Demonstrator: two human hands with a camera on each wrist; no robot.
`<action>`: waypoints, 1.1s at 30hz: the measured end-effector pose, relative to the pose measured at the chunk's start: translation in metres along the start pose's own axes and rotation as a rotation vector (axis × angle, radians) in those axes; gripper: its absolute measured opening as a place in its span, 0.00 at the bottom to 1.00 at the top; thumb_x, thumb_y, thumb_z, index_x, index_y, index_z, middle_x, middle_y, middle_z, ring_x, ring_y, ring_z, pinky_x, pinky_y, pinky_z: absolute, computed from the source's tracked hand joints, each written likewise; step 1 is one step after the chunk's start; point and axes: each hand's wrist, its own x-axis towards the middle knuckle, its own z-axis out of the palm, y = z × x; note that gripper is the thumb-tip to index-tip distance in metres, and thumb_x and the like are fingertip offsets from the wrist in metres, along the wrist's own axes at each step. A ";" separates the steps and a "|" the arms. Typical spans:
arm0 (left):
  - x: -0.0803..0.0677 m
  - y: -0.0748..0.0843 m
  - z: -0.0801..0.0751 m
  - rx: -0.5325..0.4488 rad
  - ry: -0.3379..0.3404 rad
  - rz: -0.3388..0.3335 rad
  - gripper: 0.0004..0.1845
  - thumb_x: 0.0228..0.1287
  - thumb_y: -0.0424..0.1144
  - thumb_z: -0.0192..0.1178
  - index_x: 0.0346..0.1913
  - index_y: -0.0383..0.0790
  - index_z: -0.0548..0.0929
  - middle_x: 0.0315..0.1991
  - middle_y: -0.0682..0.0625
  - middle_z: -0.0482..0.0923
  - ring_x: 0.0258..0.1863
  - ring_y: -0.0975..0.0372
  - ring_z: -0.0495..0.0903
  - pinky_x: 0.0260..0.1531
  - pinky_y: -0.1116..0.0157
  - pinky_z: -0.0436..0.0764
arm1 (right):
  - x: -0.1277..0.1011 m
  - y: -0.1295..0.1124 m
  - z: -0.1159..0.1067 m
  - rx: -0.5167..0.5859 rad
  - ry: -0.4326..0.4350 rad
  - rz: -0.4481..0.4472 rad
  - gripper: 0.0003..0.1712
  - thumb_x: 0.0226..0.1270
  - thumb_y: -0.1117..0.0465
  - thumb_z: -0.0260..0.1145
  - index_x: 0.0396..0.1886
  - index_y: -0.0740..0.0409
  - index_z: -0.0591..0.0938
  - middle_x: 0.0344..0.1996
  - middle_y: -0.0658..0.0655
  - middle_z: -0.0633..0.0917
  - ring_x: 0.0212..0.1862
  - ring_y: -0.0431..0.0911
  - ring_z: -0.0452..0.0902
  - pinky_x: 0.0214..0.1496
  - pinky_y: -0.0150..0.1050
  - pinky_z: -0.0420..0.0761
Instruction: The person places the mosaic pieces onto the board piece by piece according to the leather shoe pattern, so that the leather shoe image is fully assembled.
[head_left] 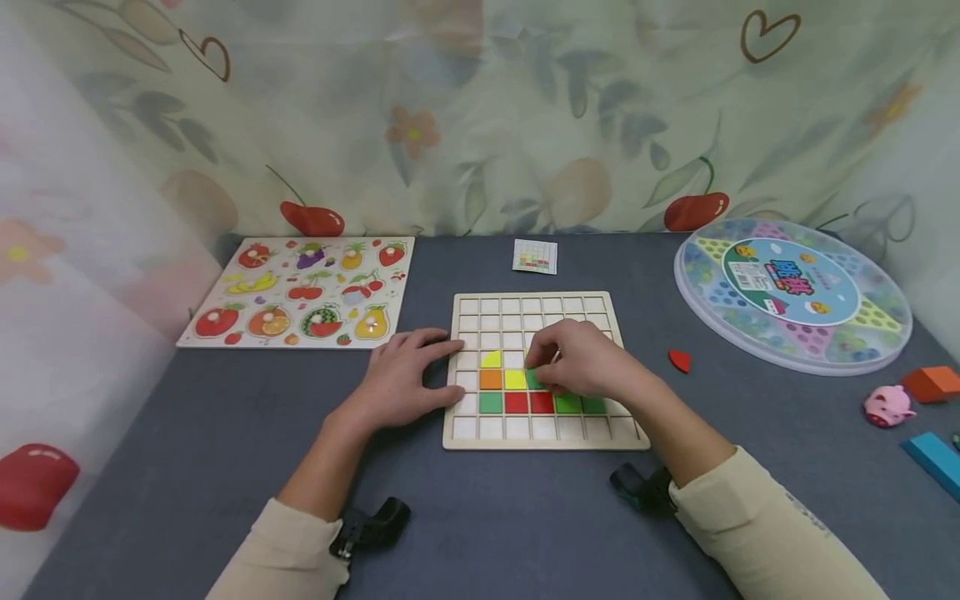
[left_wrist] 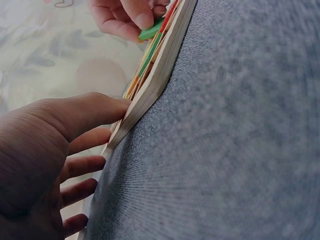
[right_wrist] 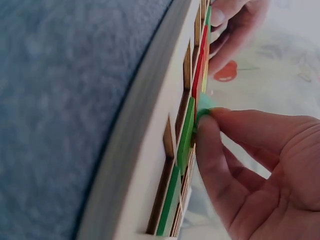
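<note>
A wooden grid board [head_left: 540,444] lies on the dark grey table. Yellow, orange, red and green square tiles [head_left: 516,403] fill some of its lower cells. My right hand [head_left: 576,363] hovers over the board's middle and pinches a green tile [head_left: 534,380] beside the yellow ones; in the right wrist view its fingertips [right_wrist: 207,120] grip that green tile [right_wrist: 205,102] at a cell's edge. My left hand [head_left: 408,379] rests flat at the board's left edge, and its thumb [left_wrist: 100,107] presses the board's side [left_wrist: 155,75].
A fruit peg puzzle [head_left: 300,290] lies at the back left and a small pattern card [head_left: 536,256] behind the board. On the right are a round plastic game case [head_left: 791,292], a red piece [head_left: 679,360], a pink pig toy [head_left: 887,406], and orange [head_left: 933,383] and blue [head_left: 933,462] blocks. Curtains enclose the table.
</note>
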 end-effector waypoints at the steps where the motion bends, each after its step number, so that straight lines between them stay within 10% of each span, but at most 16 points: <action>1: 0.000 0.000 0.000 0.000 0.001 -0.001 0.36 0.64 0.53 0.70 0.74 0.51 0.75 0.76 0.43 0.66 0.75 0.43 0.60 0.71 0.36 0.57 | 0.000 -0.001 0.001 -0.020 0.006 -0.001 0.07 0.65 0.69 0.67 0.35 0.56 0.89 0.29 0.52 0.87 0.28 0.43 0.79 0.36 0.38 0.79; 33: 0.000 -0.001 0.000 0.014 0.000 -0.001 0.36 0.64 0.53 0.69 0.74 0.51 0.75 0.76 0.43 0.66 0.75 0.44 0.60 0.71 0.36 0.58 | -0.040 0.023 -0.028 -0.158 0.121 0.125 0.10 0.66 0.62 0.67 0.45 0.55 0.89 0.35 0.54 0.85 0.38 0.48 0.77 0.36 0.39 0.74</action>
